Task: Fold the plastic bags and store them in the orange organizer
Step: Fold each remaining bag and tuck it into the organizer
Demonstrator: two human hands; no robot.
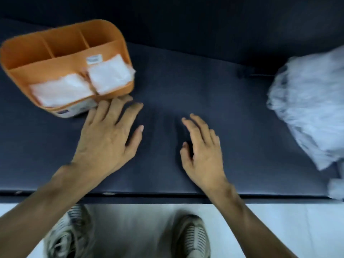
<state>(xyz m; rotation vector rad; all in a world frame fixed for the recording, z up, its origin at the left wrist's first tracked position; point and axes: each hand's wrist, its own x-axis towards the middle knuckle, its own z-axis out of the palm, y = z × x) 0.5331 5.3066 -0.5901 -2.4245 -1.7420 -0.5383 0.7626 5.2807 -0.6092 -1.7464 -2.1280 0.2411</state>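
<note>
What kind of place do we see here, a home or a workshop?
Probably a home: a dark cushioned seat like a sofa, pale floor tiles, an orange organizer holding folded plastic bags.

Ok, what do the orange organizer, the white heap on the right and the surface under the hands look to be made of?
Orange organizer: looks like rigid moulded plastic, matte, with thin smooth walls and rounded corners.
White heap: thin translucent plastic film, probably the unfolded bags, crinkled and slightly glossy, though blurred.
Surface: seems a dark blue woven fabric over padding, matte, creasing softly near the hands.
</note>
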